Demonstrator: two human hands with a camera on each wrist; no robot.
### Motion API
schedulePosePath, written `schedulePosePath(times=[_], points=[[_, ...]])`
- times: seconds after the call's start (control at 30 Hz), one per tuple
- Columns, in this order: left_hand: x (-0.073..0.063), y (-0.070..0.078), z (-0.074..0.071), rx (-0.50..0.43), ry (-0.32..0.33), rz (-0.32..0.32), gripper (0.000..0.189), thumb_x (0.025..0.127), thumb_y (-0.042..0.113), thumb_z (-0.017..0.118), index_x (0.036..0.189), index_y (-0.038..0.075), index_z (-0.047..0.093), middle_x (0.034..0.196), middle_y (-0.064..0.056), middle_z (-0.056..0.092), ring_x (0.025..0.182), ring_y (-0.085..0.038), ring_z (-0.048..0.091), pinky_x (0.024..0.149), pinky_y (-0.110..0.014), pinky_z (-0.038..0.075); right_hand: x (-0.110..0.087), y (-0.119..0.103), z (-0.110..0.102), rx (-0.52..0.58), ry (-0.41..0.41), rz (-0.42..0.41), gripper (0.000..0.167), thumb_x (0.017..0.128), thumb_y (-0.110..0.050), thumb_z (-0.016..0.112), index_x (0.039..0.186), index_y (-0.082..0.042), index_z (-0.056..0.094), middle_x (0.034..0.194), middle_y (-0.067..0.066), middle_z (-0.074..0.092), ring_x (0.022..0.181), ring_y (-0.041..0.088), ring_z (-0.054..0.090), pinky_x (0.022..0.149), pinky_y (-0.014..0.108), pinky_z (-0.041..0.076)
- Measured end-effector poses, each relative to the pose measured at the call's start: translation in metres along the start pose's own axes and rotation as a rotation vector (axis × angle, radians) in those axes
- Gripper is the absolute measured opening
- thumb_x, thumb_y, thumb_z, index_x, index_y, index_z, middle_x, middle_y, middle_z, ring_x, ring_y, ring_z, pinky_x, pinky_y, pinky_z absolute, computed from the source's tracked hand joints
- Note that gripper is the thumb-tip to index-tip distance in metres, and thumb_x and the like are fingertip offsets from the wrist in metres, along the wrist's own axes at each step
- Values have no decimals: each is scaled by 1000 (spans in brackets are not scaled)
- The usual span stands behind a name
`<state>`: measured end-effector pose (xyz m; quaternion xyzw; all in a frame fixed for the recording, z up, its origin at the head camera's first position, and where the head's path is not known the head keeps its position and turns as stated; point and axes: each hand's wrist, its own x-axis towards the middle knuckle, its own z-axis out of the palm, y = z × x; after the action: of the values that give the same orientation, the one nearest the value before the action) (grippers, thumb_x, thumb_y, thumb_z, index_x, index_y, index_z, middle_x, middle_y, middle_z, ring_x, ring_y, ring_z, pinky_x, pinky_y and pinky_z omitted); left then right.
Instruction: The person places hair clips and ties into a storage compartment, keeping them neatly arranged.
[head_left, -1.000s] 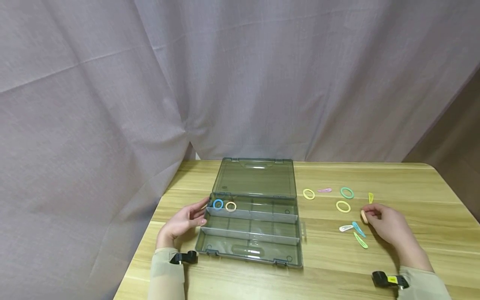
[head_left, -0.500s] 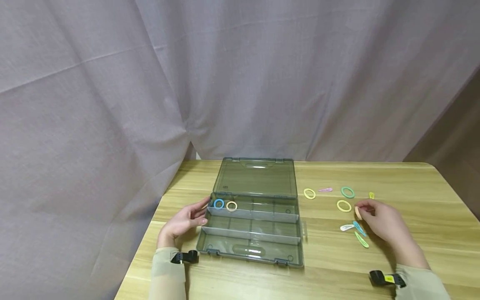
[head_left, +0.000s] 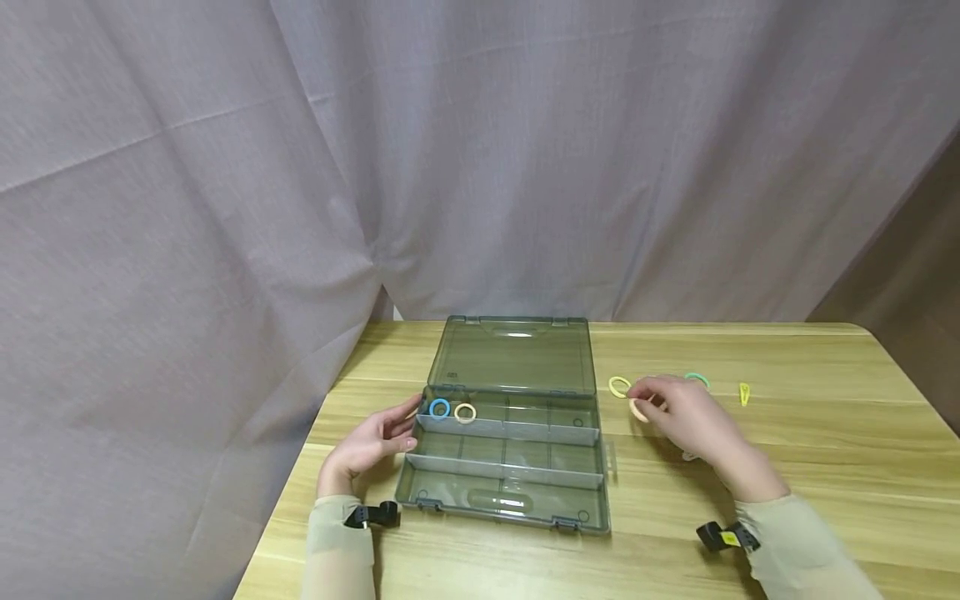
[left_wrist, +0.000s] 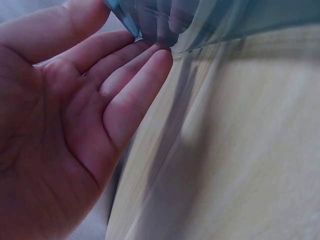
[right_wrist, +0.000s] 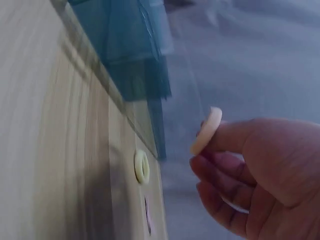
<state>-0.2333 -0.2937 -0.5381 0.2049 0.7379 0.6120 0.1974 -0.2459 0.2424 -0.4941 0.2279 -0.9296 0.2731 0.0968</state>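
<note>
In the head view, my left hand [head_left: 366,446] rests against the left side of an open green see-through compartment box [head_left: 504,521], its fingers fairly straight. The left wrist view shows those fingertips touching the box's wall [left_wrist: 160,17]. My right hand [head_left: 693,419] pinches a peach hair tie [right_wrist: 208,131] between thumb and fingers, held above the table to the right of the box. Inside the back row's left end lie a blue hair tie [head_left: 439,401] and another peach hair tie [head_left: 465,406].
Near the right hand lie a yellow hair tie [head_left: 618,395] and a partly covered green hair tie [head_left: 697,376]. A yellow snap clip [head_left: 744,394] lies farther right. The right wrist view shows a pink clip [right_wrist: 148,215]. A grey curtain [head_left: 480,167] hangs behind the table.
My right hand has moved left toward the box, carrying the peach hair tie. It now covers several clips and a yellow hair tie seen before. The left hand stays at the box.
</note>
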Motion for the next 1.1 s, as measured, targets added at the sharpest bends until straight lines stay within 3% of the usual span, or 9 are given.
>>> schedulePosePath(times=[0.17,0.37,0.57,0.83,0.97,1.1], points=[[2,0,0,8,-1,0,81,103,-2,66,166,-10,16,174,-26,11,156,-48,22,120,-24,37,21,-17,10,-33,-60,-95,12,99,-7,74,108,-11,80,98,-3,76,87,15,70,76,41,62],[1,1,-1,16,-2,0,81,103,-1,66,166,-10,16,174,-26,11,156,-48,22,120,-25,37,43,-39,21,-55,-106,-154,9,98,-10,75,105,-13,80,94,-8,74,84,10,69,73,38,61],[0,2,-4,25,2,1,80,104,-2,65,166,-9,16,174,-25,11,156,-49,22,122,-30,35,68,-61,39,-79,-171,-275,8,97,-9,78,101,-16,78,93,-9,72,86,11,68,76,38,61],[0,1,-4,26,-1,6,77,104,-7,61,166,-10,16,174,-27,10,156,-51,21,122,-30,35,90,-98,66,-134,-238,-340,11,96,-10,78,95,-21,77,91,-10,68,77,6,62,63,31,56],[0,1,-4,28,1,7,77,104,-6,61,166,-10,16,174,-27,10,155,-51,21,122,-30,35,100,-111,79,-186,-243,-423,14,94,-5,76,91,-19,77,89,-7,69,78,11,67,63,35,59],[1,1,-4,30,5,4,78,104,-4,63,166,-9,16,174,-25,11,156,-50,22,123,-31,34,112,-118,89,-241,-231,-447,17,92,-3,76,89,-20,77,89,-6,72,83,15,71,65,38,62]])
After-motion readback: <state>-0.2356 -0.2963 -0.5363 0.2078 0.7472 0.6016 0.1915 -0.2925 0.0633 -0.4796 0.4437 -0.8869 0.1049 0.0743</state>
